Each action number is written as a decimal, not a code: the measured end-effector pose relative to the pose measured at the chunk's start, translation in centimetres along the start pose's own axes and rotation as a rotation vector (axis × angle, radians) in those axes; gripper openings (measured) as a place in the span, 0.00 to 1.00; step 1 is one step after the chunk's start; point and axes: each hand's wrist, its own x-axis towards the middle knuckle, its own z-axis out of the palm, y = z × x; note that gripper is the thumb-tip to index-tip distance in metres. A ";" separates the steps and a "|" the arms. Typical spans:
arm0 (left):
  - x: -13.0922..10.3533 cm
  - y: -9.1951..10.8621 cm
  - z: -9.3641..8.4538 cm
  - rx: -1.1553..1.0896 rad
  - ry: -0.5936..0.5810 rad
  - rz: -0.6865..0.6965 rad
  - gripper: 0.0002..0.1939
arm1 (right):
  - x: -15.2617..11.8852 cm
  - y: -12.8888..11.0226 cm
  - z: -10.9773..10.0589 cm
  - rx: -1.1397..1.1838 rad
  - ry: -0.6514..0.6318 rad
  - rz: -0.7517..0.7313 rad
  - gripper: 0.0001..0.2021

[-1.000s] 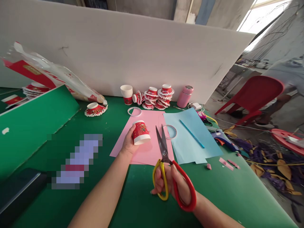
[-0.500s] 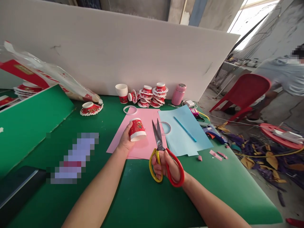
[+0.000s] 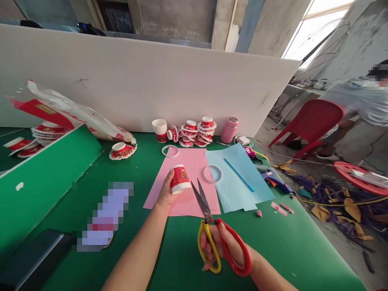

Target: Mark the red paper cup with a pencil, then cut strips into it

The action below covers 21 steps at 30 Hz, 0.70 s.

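Note:
In my left hand point(image 3: 167, 191) is a red patterned paper cup point(image 3: 180, 178), tilted, with its white rim facing down toward me. My right hand point(image 3: 226, 246) grips scissors point(image 3: 206, 210) with one yellow and one red handle. Their blades are slightly parted and point up toward the cup, apart from it. Beneath the cup lies pink paper point(image 3: 197, 202). Blue paper point(image 3: 236, 194) overlaps it on the right, with a blue pencil-like stick point(image 3: 239, 174) on top. One tape roll point(image 3: 212, 173) rests across both papers; another tape roll point(image 3: 170, 151) lies at the pink sheet's far edge.
Stacked cups point(image 3: 159, 130), several fringed cups point(image 3: 200, 133) and a pink bottle point(image 3: 230, 129) stand by the white board point(image 3: 151, 81). A lone fringed cup point(image 3: 122, 150), phone point(image 3: 104, 218) and green panel point(image 3: 54, 161) are left. A glue gun point(image 3: 277, 180) lies right; a person sits beyond.
The scissors in my right hand have moved down toward me and turned slightly left. My left hand still holds the cup. The view has tilted up a little.

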 end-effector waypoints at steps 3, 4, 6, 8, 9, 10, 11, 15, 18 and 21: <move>-0.1 0.2 0.1 0.005 0.013 -0.033 0.21 | -1.2 0.2 0.4 -0.018 0.063 0.090 0.39; -0.1 0.2 0.2 0.005 0.023 -0.046 0.20 | -1.5 0.3 0.5 -0.029 0.073 0.112 0.39; -0.3 0.4 0.4 0.005 0.046 -0.069 0.20 | -2.1 0.3 0.9 -0.039 0.086 0.136 0.40; -0.4 0.5 0.6 -0.007 0.062 -0.088 0.19 | -2.5 0.1 1.2 -0.046 0.093 0.154 0.39; -0.4 0.5 0.7 -0.014 0.064 -0.096 0.19 | -2.7 0.0 1.4 -0.047 0.094 0.165 0.39; -0.5 0.6 0.7 -0.020 0.064 -0.102 0.19 | -2.7 -0.1 1.6 -0.050 0.091 0.183 0.39; -0.5 0.6 0.7 -0.025 0.062 -0.107 0.19 | -2.7 -0.2 1.8 -0.054 0.093 0.199 0.39; -0.6 0.6 0.7 -0.023 0.076 -0.115 0.20 | -1.8 -0.5 2.5 -0.004 0.117 0.242 0.38; -0.7 0.7 0.8 -0.021 0.055 -0.108 0.20 | -0.8 -0.5 2.7 0.043 0.130 0.242 0.36; -0.8 0.7 0.7 -0.015 0.024 -0.094 0.19 | -0.1 -0.8 2.8 0.040 0.116 0.235 0.36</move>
